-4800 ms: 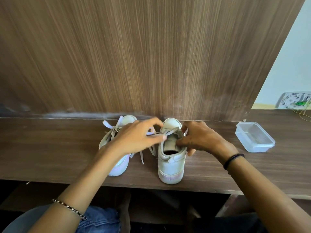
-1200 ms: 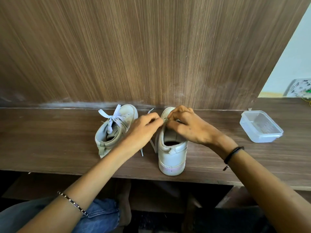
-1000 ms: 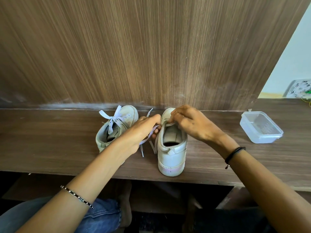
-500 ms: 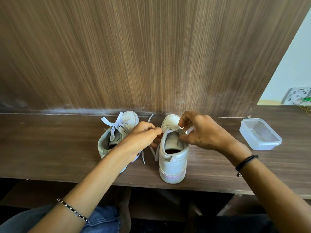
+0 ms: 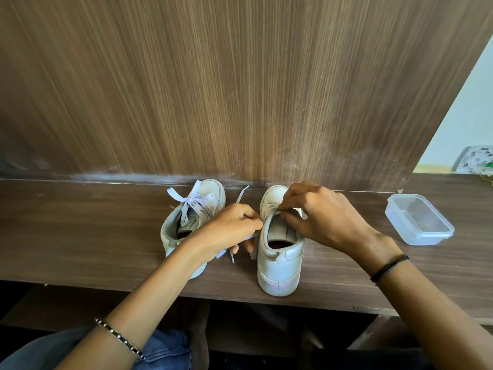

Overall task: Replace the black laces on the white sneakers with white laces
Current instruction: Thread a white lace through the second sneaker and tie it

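Head view: two white sneakers stand side by side on the brown tabletop point(image 5: 80, 231), just below the middle of the frame, toes pointing at the wooden back panel point(image 5: 240, 89).

The left sneaker point(image 5: 210, 193) carries one white lace tied in a bow point(image 5: 190, 202) over its tongue. Its heel is partly hidden behind the left forearm.

The right sneaker point(image 5: 280, 260) sits heel toward the camera near the tabletop's front edge, and its white lace point(image 5: 250, 237) is not tied. One loose end point(image 5: 241, 194) pokes up between the two shoes, and two more tips hang beside the shoe's left wall.

Two hands work on this shoe. The left hand point(image 5: 229, 228) has its fingers point(image 5: 252, 218) curled, pinching the lace just beside the shoe's left edge. The right hand point(image 5: 322, 217) bends over the shoe's opening, and its fingers point(image 5: 289, 198) pinch the lace at the top of the tongue.

One clear plastic container point(image 5: 418, 220) rests at the right of the frame, well apart from the shoes. One beaded bracelet point(image 5: 120, 337) circles the left wrist and one black band point(image 5: 389, 267) the right.
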A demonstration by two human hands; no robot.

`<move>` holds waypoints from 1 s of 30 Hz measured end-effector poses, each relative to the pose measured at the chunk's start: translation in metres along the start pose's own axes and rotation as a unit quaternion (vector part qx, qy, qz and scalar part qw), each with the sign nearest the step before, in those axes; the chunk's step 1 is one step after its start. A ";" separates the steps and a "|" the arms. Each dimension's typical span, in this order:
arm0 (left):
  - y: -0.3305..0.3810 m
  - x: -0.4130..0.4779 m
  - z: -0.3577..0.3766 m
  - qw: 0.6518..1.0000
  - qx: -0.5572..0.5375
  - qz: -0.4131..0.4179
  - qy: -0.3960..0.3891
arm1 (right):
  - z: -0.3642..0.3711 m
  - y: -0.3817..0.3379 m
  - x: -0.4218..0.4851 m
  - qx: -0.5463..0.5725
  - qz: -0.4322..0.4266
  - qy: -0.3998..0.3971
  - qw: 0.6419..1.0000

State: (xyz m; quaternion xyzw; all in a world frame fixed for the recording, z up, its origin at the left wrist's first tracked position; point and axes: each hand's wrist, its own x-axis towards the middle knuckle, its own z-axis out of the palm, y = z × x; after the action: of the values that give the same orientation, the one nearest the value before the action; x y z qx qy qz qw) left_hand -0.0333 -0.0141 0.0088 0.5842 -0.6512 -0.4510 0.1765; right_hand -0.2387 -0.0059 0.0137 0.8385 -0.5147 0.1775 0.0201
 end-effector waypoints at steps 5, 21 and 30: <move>-0.003 0.005 -0.010 0.998 0.033 0.021 -0.054 | 0.000 0.005 0.001 0.025 0.025 -0.025 0.999; -0.010 0.012 -0.011 0.998 0.008 -0.001 -0.056 | 0.001 0.012 0.002 0.114 0.044 -0.025 0.992; -0.009 0.017 -0.011 0.982 -0.183 -0.040 -0.036 | 0.001 0.012 0.003 0.105 0.032 -0.040 0.993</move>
State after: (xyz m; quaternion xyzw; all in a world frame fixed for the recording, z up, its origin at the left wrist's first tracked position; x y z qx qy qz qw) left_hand -0.0240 -0.0334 0.0029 0.5509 -0.5397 -0.5903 0.2383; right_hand -0.2476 -0.0138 0.0122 0.8255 -0.5205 0.1970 -0.0941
